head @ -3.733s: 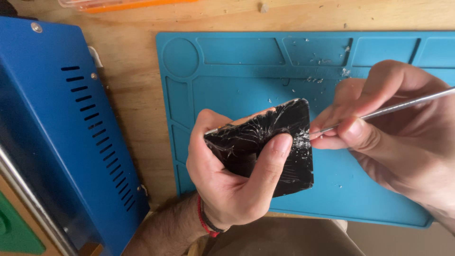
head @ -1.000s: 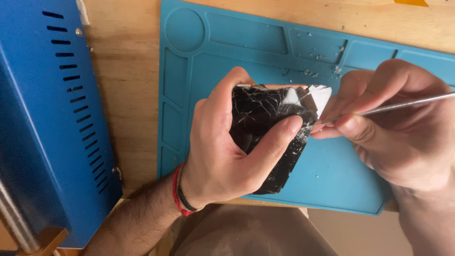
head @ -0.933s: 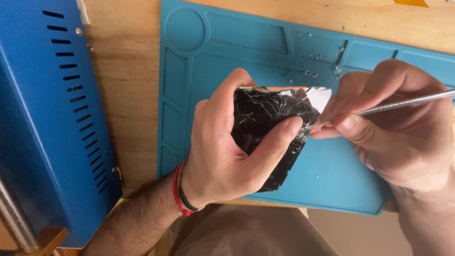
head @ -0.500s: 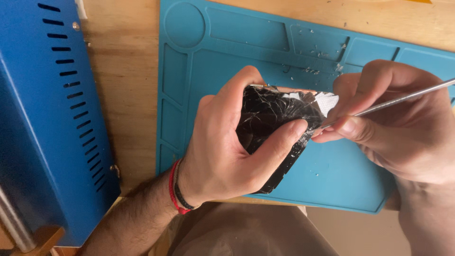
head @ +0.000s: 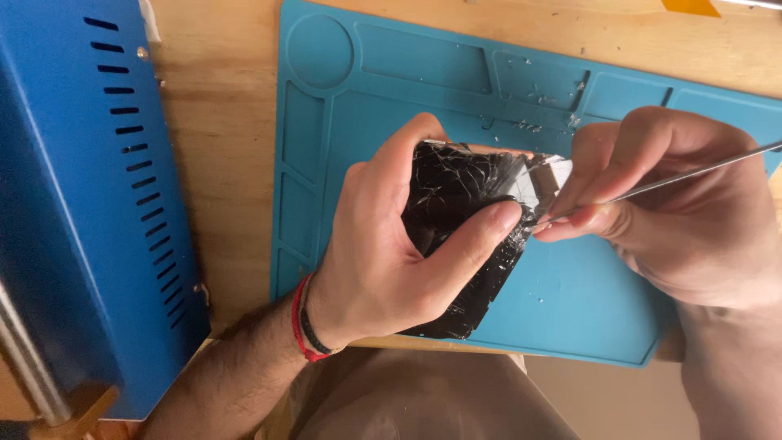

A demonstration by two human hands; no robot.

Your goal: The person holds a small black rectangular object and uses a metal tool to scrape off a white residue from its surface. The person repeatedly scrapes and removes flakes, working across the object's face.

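My left hand [head: 383, 253] grips a phone with a shattered black glass face [head: 464, 204], tilted above the blue work mat [head: 391, 73]; its thumb lies across the glass. My right hand [head: 676, 212] pinches a thin metal pry tool [head: 684, 175] whose tip rests at the phone's cracked right edge, beside the left thumb tip. At the phone's upper right corner a pale patch shows where the glass is broken away. A red and a dark cord band circle my left wrist.
A large blue metal box with vent slots [head: 81, 204] stands at the left on the wooden table [head: 220, 163]. Small glass chips [head: 533, 126] lie scattered on the mat's upper trays and near the phone. An orange corner [head: 688, 6] shows at the top edge.
Since the oldest frame my left hand has turned the phone more upright and regripped it. In the last second the glass at the upper right corner has shifted slightly under the tool tip.
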